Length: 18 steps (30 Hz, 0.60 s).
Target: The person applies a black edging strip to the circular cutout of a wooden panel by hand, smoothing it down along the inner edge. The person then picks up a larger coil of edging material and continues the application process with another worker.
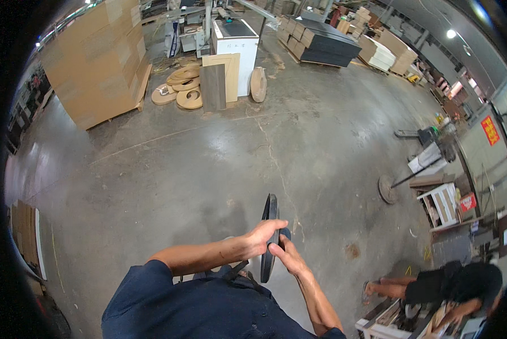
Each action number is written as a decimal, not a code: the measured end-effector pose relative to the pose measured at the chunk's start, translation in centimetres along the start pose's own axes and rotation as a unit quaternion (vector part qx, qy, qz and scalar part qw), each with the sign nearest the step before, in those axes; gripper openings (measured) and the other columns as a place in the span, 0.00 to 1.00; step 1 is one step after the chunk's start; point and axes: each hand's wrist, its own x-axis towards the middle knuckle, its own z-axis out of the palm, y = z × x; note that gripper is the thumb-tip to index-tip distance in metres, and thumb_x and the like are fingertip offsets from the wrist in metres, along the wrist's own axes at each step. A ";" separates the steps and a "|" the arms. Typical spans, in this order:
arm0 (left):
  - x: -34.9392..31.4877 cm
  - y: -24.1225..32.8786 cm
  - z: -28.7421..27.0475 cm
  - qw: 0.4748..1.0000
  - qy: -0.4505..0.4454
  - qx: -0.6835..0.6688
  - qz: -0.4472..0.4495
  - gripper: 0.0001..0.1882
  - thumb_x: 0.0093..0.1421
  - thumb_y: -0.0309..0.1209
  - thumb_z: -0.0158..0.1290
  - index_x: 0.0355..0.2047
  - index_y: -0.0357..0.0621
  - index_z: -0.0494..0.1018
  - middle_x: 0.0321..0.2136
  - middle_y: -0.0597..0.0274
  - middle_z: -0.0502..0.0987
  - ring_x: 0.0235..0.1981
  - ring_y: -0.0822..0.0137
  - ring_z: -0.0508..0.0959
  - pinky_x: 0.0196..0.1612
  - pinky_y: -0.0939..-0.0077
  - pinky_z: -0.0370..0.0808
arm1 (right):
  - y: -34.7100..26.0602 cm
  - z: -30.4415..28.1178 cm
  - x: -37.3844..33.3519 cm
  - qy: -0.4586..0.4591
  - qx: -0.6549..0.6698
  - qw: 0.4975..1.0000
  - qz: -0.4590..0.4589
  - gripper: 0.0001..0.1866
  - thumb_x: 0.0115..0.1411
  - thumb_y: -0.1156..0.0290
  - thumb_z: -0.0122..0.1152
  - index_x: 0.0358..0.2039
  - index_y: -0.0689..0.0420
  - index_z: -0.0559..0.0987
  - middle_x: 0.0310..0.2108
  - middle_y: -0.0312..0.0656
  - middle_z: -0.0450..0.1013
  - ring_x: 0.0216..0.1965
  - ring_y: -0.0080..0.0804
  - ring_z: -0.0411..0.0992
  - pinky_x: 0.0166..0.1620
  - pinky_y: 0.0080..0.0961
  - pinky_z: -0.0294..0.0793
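In front of my body I hold a thin, dark, disc-shaped roll (270, 212) upright, seen almost edge-on. My left hand (261, 236) grips it from the left side, the fingers reaching across its edge. On the other side my right hand (290, 257) is closed against it, the thumb on the near face. Something small and dark blue (286, 232) shows at the right fingers; what it is I cannot make out. The far side of the roll is hidden.
Concrete floor (208, 175) stretches ahead. A tall cardboard stack (95, 62) stands on a pallet at far left, beside tan banding rolls (189, 99) and leaning boards (214, 87). A stand with a round base (387, 189) is to the right. Another person (457, 282) bends over at lower right.
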 end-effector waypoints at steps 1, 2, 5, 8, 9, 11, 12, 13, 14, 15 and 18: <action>2.5 1.8 0.2 1.000 0.004 -0.013 0.013 0.15 0.64 0.37 0.50 0.43 0.36 0.71 0.39 0.59 0.74 0.40 0.66 0.74 0.44 0.64 0.72 | -1.3 -1.8 2.3 -0.006 0.001 1.000 -0.001 0.47 0.56 0.43 0.58 0.61 0.72 0.57 0.56 0.59 0.63 0.60 0.44 0.60 0.62 0.36 0.56; 5.0 3.8 0.5 0.999 0.009 -0.031 0.026 0.15 0.63 0.35 0.51 0.43 0.35 0.70 0.38 0.57 0.74 0.39 0.65 0.74 0.41 0.63 0.74 | -2.1 -3.6 4.4 -0.012 0.001 1.000 -0.001 0.48 0.56 0.43 0.58 0.61 0.72 0.57 0.56 0.59 0.63 0.60 0.44 0.60 0.62 0.35 0.56; 10.5 11.2 4.8 0.999 0.033 -0.022 0.033 0.29 0.60 0.38 0.55 0.55 0.30 0.64 0.56 0.47 0.64 0.55 0.58 0.65 0.54 0.57 0.67 | -1.1 -11.1 13.2 0.000 0.005 0.998 -0.056 0.46 0.55 0.44 0.60 0.58 0.72 0.60 0.52 0.56 0.67 0.55 0.44 0.65 0.58 0.36 0.62; 17.0 18.7 9.2 0.999 0.009 0.010 0.032 0.29 0.59 0.38 0.56 0.53 0.30 0.64 0.54 0.48 0.65 0.53 0.58 0.66 0.53 0.58 0.68 | -5.1 -19.4 19.6 0.002 0.013 0.999 -0.037 0.51 0.54 0.43 0.61 0.61 0.74 0.55 0.59 0.59 0.60 0.61 0.46 0.59 0.62 0.36 0.58; 19.8 21.2 10.9 1.000 0.011 0.006 0.014 0.25 0.58 0.37 0.57 0.49 0.31 0.67 0.50 0.52 0.69 0.50 0.61 0.69 0.50 0.59 0.70 | -6.6 -21.6 20.8 0.010 0.020 0.999 -0.027 0.53 0.53 0.42 0.61 0.62 0.75 0.53 0.61 0.60 0.58 0.64 0.47 0.57 0.63 0.35 0.57; 23.8 24.0 14.0 0.999 0.028 0.027 0.002 0.26 0.60 0.39 0.55 0.52 0.32 0.66 0.52 0.52 0.68 0.51 0.59 0.68 0.52 0.58 0.68 | -9.8 -25.9 22.4 0.001 0.038 0.999 -0.018 0.57 0.49 0.32 0.60 0.61 0.71 0.57 0.58 0.58 0.61 0.61 0.45 0.58 0.63 0.37 0.55; 25.2 26.0 15.9 0.999 0.014 0.024 -0.017 0.26 0.60 0.38 0.55 0.52 0.32 0.66 0.53 0.52 0.67 0.51 0.58 0.68 0.52 0.58 0.68 | -10.7 -28.1 23.2 0.027 0.037 0.999 -0.005 0.58 0.48 0.32 0.60 0.61 0.72 0.57 0.59 0.59 0.60 0.62 0.47 0.57 0.63 0.38 0.54; 27.0 28.6 17.3 0.999 0.001 0.021 -0.028 0.26 0.60 0.38 0.55 0.52 0.33 0.66 0.54 0.52 0.67 0.51 0.58 0.68 0.53 0.58 0.67 | -11.5 -30.2 25.1 0.050 0.034 0.998 0.000 0.58 0.48 0.32 0.60 0.61 0.72 0.56 0.59 0.60 0.59 0.62 0.49 0.57 0.64 0.39 0.54; 29.0 30.7 18.6 0.999 -0.017 0.035 -0.027 0.27 0.60 0.38 0.55 0.53 0.32 0.65 0.55 0.50 0.65 0.53 0.57 0.67 0.54 0.58 0.66 | -12.4 -32.3 26.9 0.074 0.032 0.997 0.006 0.59 0.48 0.32 0.60 0.62 0.73 0.56 0.60 0.62 0.58 0.63 0.50 0.56 0.64 0.40 0.53; 31.3 32.3 19.3 0.998 -0.033 0.046 -0.026 0.29 0.60 0.38 0.55 0.55 0.31 0.64 0.56 0.48 0.64 0.54 0.56 0.66 0.55 0.57 0.66 | -13.0 -34.2 28.7 0.088 0.034 0.996 -0.002 0.55 0.49 0.35 0.60 0.60 0.72 0.57 0.57 0.60 0.61 0.60 0.48 0.59 0.62 0.38 0.56; 38.4 37.5 22.2 0.996 -0.063 0.067 -0.023 0.27 0.60 0.39 0.54 0.52 0.29 0.65 0.51 0.47 0.68 0.51 0.58 0.68 0.53 0.58 0.67 | -15.3 -40.3 34.1 0.110 0.039 0.993 -0.004 0.49 0.52 0.41 0.61 0.59 0.71 0.60 0.54 0.58 0.66 0.57 0.44 0.64 0.60 0.36 0.61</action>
